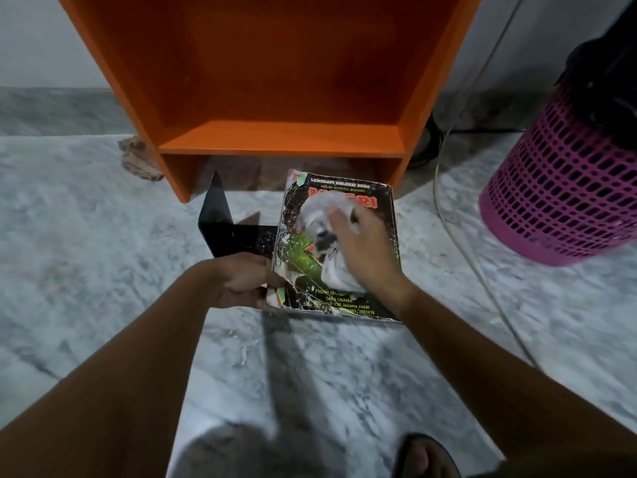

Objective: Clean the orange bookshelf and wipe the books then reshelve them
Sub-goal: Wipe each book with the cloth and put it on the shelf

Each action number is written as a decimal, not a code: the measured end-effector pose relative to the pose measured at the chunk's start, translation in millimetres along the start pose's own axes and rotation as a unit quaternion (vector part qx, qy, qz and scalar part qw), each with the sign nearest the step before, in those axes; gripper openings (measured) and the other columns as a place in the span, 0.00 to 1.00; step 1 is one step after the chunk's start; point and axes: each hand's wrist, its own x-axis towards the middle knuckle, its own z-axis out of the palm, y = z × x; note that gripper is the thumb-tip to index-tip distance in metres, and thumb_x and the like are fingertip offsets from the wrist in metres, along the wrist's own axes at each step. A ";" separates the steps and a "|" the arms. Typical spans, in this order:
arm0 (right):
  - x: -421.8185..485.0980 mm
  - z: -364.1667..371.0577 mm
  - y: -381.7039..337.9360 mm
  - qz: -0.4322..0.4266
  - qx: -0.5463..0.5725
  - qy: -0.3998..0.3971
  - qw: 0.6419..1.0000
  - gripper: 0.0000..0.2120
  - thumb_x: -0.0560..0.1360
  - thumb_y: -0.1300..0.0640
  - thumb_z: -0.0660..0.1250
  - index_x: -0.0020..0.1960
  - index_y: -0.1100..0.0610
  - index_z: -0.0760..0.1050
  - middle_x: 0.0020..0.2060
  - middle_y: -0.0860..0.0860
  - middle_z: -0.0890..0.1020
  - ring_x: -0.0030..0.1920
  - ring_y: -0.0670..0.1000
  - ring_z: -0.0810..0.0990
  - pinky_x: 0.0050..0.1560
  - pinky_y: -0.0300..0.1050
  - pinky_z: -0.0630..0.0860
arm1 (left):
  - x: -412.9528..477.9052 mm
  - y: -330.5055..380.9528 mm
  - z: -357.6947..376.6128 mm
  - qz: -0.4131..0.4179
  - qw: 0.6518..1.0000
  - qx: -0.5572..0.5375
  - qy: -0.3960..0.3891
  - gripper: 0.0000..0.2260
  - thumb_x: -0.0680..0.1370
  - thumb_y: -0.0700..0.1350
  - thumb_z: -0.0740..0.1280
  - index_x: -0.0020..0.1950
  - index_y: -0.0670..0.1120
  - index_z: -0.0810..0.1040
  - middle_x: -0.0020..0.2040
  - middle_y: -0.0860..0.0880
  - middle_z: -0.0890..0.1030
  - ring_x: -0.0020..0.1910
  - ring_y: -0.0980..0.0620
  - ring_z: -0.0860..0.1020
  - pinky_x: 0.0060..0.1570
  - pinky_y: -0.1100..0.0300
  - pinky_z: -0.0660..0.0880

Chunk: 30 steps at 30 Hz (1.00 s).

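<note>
A worn book [382, 298] with a black, cracked cover is held up off the marble floor in front of the orange bookshelf [282, 138]. My left hand [246, 281] grips its spine edge at the lower left. My right hand [365, 253] presses a white cloth [322, 210] against the cover; the cloth is blurred. The shelf compartment in view holds nothing.
A black metal bookend [224, 225] stands on the floor left of the book. A pink mesh basket [565, 188] with dark fabric in it stands at the right. A cable [458, 232] runs along the floor beside it. A brownish rag [138, 160] lies at the shelf's left foot.
</note>
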 end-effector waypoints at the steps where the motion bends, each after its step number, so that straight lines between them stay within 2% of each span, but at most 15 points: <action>1: -8.3 7.9 4.9 -0.035 -0.057 -0.013 0.998 0.21 0.82 0.44 0.58 0.71 0.52 0.70 0.64 0.52 0.78 0.49 0.44 0.78 0.51 0.40 0.76 | 2.1 -4.1 -3.5 0.003 0.999 -0.030 -0.012 0.07 0.77 0.35 0.68 0.54 0.37 0.74 0.42 0.41 0.77 0.39 0.47 0.77 0.33 0.58 0.80; 2: -17.2 18.8 10.5 -0.066 -0.122 -0.027 0.990 0.21 0.82 0.46 0.59 0.72 0.50 0.69 0.68 0.51 0.74 0.58 0.44 0.74 0.60 0.43 0.72 | 1.7 -6.8 -5.2 0.006 0.998 -0.060 -0.020 0.08 0.78 0.33 0.67 0.56 0.37 0.75 0.46 0.41 0.79 0.42 0.47 0.78 0.35 0.57 0.81; 4: -34.1 45.6 23.4 -0.143 -0.256 -0.059 0.954 0.19 0.82 0.51 0.60 0.72 0.50 0.69 0.68 0.51 0.72 0.64 0.48 0.69 0.67 0.48 0.68 | 1.0 -11.5 -6.5 0.018 0.995 -0.095 -0.038 0.08 0.80 0.30 0.61 0.56 0.38 0.77 0.49 0.41 0.82 0.46 0.47 0.80 0.40 0.56 0.83; 6: -46.4 66.8 37.6 -0.213 -0.359 -0.079 0.905 0.23 0.77 0.57 0.56 0.72 0.52 0.69 0.68 0.53 0.72 0.64 0.56 0.70 0.64 0.54 0.70 | 1.6 -16.9 -7.7 0.032 0.995 -0.084 -0.053 0.12 0.81 0.32 0.59 0.57 0.41 0.79 0.51 0.40 0.83 0.50 0.46 0.81 0.50 0.54 0.82; 8: -47.6 72.3 49.7 -0.230 -0.394 -0.058 0.888 0.28 0.72 0.63 0.56 0.72 0.53 0.69 0.68 0.53 0.72 0.62 0.59 0.71 0.60 0.55 0.73 | 3.2 -21.7 -9.2 0.033 0.994 -0.080 -0.059 0.12 0.81 0.33 0.60 0.60 0.42 0.78 0.54 0.39 0.82 0.52 0.47 0.80 0.54 0.53 0.80; 12: -29.1 40.0 58.9 -0.134 -0.381 0.041 0.914 0.34 0.72 0.72 0.59 0.74 0.49 0.66 0.72 0.48 0.69 0.68 0.56 0.65 0.63 0.48 0.72 | 5.8 -27.6 -8.0 0.025 0.996 -0.077 -0.042 0.10 0.80 0.36 0.64 0.61 0.43 0.75 0.52 0.44 0.74 0.46 0.52 0.74 0.36 0.64 0.79; 14: -12.3 8.2 72.9 -0.090 -0.390 0.106 0.910 0.32 0.73 0.71 0.60 0.74 0.50 0.67 0.72 0.48 0.69 0.68 0.55 0.67 0.62 0.39 0.67 | 6.2 -26.9 -7.4 0.026 0.994 -0.092 -0.045 0.09 0.80 0.36 0.64 0.59 0.43 0.76 0.48 0.48 0.79 0.40 0.56 0.78 0.33 0.65 0.78; 16: 3.3 -26.9 84.5 -0.032 -0.357 0.156 0.921 0.25 0.75 0.70 0.60 0.69 0.55 0.73 0.66 0.52 0.75 0.63 0.55 0.74 0.52 0.31 0.64 | 4.3 -24.7 -6.5 0.022 0.992 -0.108 -0.054 0.08 0.80 0.35 0.64 0.57 0.44 0.78 0.41 0.52 0.83 0.34 0.58 0.81 0.32 0.65 0.78; 18: 13.9 -56.7 86.2 0.029 -0.256 0.197 0.946 0.17 0.78 0.70 0.58 0.64 0.61 0.76 0.58 0.56 0.79 0.53 0.57 0.80 0.42 0.28 0.70 | 3.3 -22.5 -7.0 0.017 0.992 -0.112 -0.053 0.08 0.80 0.34 0.64 0.55 0.45 0.78 0.38 0.53 0.84 0.32 0.59 0.81 0.31 0.64 0.78; 20: 19.3 -75.0 79.8 0.048 -0.183 0.250 0.950 0.19 0.79 0.70 0.57 0.69 0.65 0.72 0.61 0.58 0.78 0.55 0.57 0.80 0.52 0.32 0.75 | 3.1 -20.2 -7.9 0.011 0.992 -0.113 -0.047 0.08 0.80 0.35 0.65 0.55 0.45 0.78 0.43 0.51 0.84 0.32 0.58 0.81 0.31 0.63 0.78; 22: 19.4 -73.6 64.5 0.006 -0.164 0.267 0.950 0.20 0.79 0.70 0.58 0.70 0.64 0.70 0.61 0.54 0.75 0.58 0.49 0.73 0.55 0.18 0.62 | 2.9 -18.2 -7.9 0.007 0.992 -0.111 -0.052 0.08 0.80 0.35 0.64 0.56 0.44 0.77 0.47 0.49 0.82 0.32 0.58 0.80 0.34 0.61 0.80; 24: 17.3 -50.8 45.3 -0.051 -0.168 0.218 0.960 0.23 0.78 0.70 0.60 0.72 0.60 0.70 0.65 0.53 0.72 0.61 0.46 0.69 0.53 0.17 0.62 | 2.2 -17.4 -6.3 0.004 0.992 -0.116 -0.050 0.07 0.80 0.34 0.64 0.53 0.45 0.77 0.45 0.49 0.82 0.30 0.58 0.79 0.34 0.61 0.81; 26: 14.7 -19.2 35.4 -0.123 -0.216 0.118 0.961 0.26 0.76 0.70 0.60 0.72 0.54 0.71 0.69 0.51 0.70 0.66 0.49 0.68 0.65 0.34 0.69 | 1.5 -15.9 -5.5 0.003 0.990 -0.129 -0.048 0.07 0.80 0.34 0.64 0.50 0.45 0.77 0.39 0.51 0.83 0.28 0.58 0.79 0.33 0.61 0.80; 28: 9.3 14.6 29.8 -0.205 -0.325 -0.030 0.923 0.28 0.75 0.70 0.61 0.71 0.50 0.71 0.72 0.50 0.70 0.69 0.53 0.66 0.69 0.49 0.68 | 1.4 -16.5 -6.5 0.006 0.992 -0.118 -0.055 0.06 0.80 0.34 0.64 0.54 0.43 0.76 0.40 0.50 0.82 0.31 0.57 0.79 0.33 0.61 0.80; 30: 9.2 38.9 29.7 -0.263 -0.394 -0.128 0.871 0.31 0.74 0.72 0.62 0.73 0.50 0.69 0.73 0.51 0.68 0.71 0.55 0.63 0.68 0.51 0.67 | 2.1 -18.1 -6.5 0.006 0.992 -0.113 -0.048 0.06 0.80 0.35 0.65 0.55 0.43 0.74 0.44 0.48 0.79 0.36 0.55 0.78 0.34 0.60 0.80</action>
